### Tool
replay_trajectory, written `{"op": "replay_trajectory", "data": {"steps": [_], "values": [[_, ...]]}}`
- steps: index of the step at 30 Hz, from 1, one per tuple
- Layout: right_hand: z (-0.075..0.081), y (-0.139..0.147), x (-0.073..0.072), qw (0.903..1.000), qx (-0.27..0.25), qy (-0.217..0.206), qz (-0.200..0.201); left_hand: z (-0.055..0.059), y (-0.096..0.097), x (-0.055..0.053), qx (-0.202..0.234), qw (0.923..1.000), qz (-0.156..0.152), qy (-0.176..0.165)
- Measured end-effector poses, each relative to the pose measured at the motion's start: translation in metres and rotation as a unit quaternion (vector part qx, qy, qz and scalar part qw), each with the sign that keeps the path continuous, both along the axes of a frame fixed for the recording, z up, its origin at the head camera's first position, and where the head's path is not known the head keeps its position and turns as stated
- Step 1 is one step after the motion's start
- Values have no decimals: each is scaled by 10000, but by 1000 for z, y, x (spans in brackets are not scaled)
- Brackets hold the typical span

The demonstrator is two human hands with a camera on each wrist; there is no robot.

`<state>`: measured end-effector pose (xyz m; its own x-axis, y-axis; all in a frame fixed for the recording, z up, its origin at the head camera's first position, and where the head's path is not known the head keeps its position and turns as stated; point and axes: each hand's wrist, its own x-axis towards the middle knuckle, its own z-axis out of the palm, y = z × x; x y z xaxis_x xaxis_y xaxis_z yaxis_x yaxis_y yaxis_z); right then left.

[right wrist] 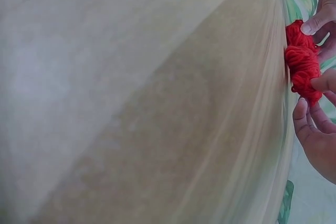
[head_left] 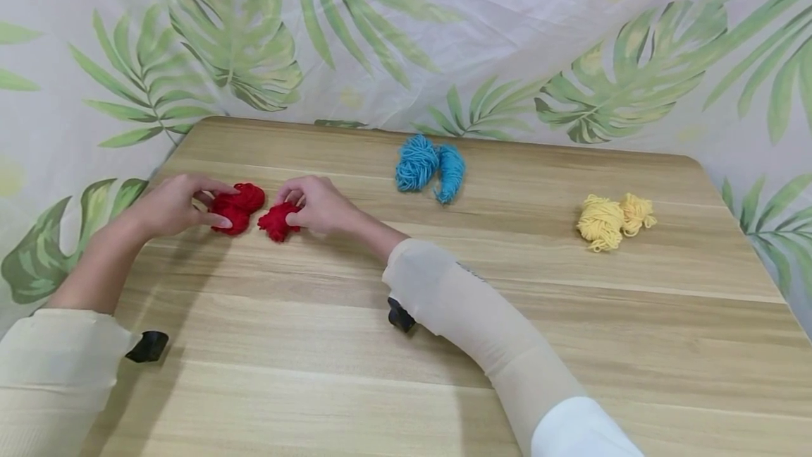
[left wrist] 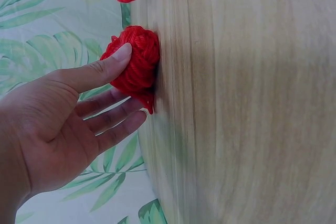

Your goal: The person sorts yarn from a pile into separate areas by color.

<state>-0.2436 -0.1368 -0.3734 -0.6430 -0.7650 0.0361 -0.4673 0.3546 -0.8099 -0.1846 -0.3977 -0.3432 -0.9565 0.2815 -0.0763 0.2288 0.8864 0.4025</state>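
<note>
Two bundles of red yarn lie side by side on the wooden table's left part. My left hand [head_left: 180, 204] grips the larger red yarn ball [head_left: 244, 201], its thumb on the near side and its fingers around the far side. In the left wrist view the thumb presses on this red yarn ball [left wrist: 137, 59], and a short strand hangs off its end. My right hand [head_left: 321, 206] pinches the smaller red yarn ball [head_left: 276, 223] between thumb and fingers. A narrow gap separates the two red bundles in the head view.
Blue yarn [head_left: 417, 163] in two bunches sits near the back edge of the table [head_left: 355, 344]. Farther right lies yellow yarn [head_left: 600, 222], a larger ball beside a smaller one. A leaf-printed cloth [head_left: 380, 34] hangs behind the table.
</note>
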Motion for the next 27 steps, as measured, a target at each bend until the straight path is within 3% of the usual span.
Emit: {"op": "replay_trajectory", "data": {"steps": [9,27], "values": [[1,-6,0,9999,74,66,-90,0,1,1,0,10000,29,-56],[2,-19,0,9987,348,357,92,0,0,1,145,9999,-2,16]]}}
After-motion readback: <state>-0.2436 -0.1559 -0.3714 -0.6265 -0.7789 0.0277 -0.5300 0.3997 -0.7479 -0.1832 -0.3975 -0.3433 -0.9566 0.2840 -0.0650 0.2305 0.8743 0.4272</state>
